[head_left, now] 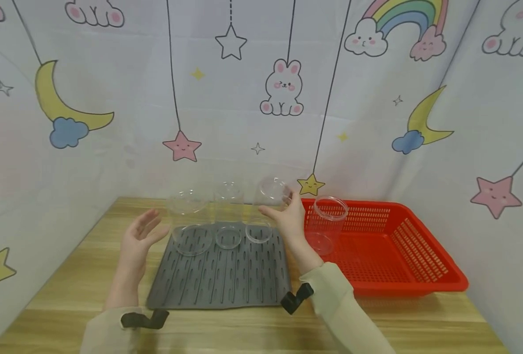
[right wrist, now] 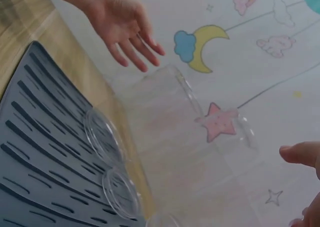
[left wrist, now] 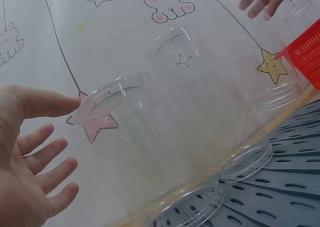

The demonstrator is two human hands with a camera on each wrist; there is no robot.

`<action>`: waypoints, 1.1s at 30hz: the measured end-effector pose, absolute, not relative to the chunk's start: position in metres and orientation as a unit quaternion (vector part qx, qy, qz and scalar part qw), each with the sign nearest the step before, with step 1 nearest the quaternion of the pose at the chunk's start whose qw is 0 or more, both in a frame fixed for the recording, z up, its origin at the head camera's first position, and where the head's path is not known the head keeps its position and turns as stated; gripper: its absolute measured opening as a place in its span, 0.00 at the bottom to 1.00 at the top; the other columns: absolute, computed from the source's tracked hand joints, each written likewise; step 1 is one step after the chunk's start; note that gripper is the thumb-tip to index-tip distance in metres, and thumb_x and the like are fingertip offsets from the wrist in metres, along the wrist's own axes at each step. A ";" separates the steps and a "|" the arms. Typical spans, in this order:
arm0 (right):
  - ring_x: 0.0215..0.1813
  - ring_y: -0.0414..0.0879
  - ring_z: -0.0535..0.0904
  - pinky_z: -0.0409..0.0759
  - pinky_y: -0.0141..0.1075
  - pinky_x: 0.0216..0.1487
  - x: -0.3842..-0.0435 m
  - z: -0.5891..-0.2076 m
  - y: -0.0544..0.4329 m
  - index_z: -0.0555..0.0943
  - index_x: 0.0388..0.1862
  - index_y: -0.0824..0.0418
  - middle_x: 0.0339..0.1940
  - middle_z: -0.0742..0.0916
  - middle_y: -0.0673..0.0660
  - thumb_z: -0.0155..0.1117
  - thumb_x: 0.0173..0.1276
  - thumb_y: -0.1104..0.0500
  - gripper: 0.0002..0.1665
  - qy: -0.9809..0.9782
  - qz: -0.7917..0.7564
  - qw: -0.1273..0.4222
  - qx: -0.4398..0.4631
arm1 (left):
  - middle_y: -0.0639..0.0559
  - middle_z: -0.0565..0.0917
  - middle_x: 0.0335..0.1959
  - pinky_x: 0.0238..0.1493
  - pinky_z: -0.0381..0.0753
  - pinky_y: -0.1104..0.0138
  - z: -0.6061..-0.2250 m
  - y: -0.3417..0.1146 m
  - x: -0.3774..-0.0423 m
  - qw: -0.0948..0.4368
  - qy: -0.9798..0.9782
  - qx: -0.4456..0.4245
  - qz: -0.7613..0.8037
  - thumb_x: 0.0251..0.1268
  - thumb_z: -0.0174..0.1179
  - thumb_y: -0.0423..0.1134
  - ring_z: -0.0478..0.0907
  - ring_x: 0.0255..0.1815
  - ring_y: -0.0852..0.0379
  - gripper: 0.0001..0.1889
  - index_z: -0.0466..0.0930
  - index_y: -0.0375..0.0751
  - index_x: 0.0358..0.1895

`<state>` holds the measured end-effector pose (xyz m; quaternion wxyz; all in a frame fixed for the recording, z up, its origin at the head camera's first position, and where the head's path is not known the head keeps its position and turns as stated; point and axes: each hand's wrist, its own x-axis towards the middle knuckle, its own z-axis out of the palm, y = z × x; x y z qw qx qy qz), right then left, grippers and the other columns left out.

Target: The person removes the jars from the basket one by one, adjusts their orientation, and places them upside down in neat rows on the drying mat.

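Note:
Three clear jars stand in a row over the grey drying mat (head_left: 217,285): a wide jar (head_left: 191,241) at left, a narrower jar (head_left: 228,238) in the middle, and a right-hand jar (head_left: 259,232). My right hand (head_left: 290,221) holds the right-hand jar near its upper part, thumb in front and fingers at its far side. In the right wrist view its thumb (right wrist: 302,153) shows at the edge. Beside the wide jar, my left hand (head_left: 139,238) is raised with relaxed, parted fingers and nothing in it; the left wrist view shows its fingers (left wrist: 52,164) spread apart.
At the right sits a red plastic basket (head_left: 385,287) with perforated sides, and another clear jar (head_left: 331,216) stands at its left end. A cartoon-printed white cloth (head_left: 244,113) hangs behind the wooden table (head_left: 217,329).

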<state>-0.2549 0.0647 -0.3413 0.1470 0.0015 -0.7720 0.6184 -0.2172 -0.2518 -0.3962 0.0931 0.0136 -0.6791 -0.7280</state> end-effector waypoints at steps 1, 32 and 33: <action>0.71 0.59 0.67 0.70 0.51 0.70 -0.257 -0.343 0.064 0.61 0.71 0.65 0.72 0.70 0.64 0.78 0.53 0.60 0.51 -0.776 0.614 0.145 0.000 | 0.63 0.68 0.63 0.78 0.51 0.51 -0.399 -0.253 -0.218 0.088 -0.680 0.018 -0.728 0.66 0.60 0.29 0.61 0.71 0.56 0.35 0.56 0.39 0.74; 0.73 0.61 0.66 0.68 0.53 0.71 -0.277 -0.358 0.058 0.59 0.72 0.67 0.72 0.69 0.67 0.78 0.54 0.58 0.52 -0.834 0.547 0.073 0.007 | 0.56 0.65 0.71 0.68 0.67 0.75 -0.463 -0.265 -0.236 0.015 -0.676 0.047 -0.735 0.67 0.58 0.29 0.59 0.74 0.55 0.40 0.47 0.37 0.78; 0.73 0.61 0.65 0.68 0.53 0.71 -0.278 -0.358 0.058 0.59 0.72 0.67 0.72 0.69 0.67 0.78 0.54 0.58 0.52 -0.833 0.548 0.072 0.009 | 0.60 0.67 0.67 0.63 0.69 0.79 -0.465 -0.265 -0.236 0.018 -0.671 0.048 -0.740 0.67 0.58 0.29 0.62 0.72 0.58 0.40 0.47 0.36 0.78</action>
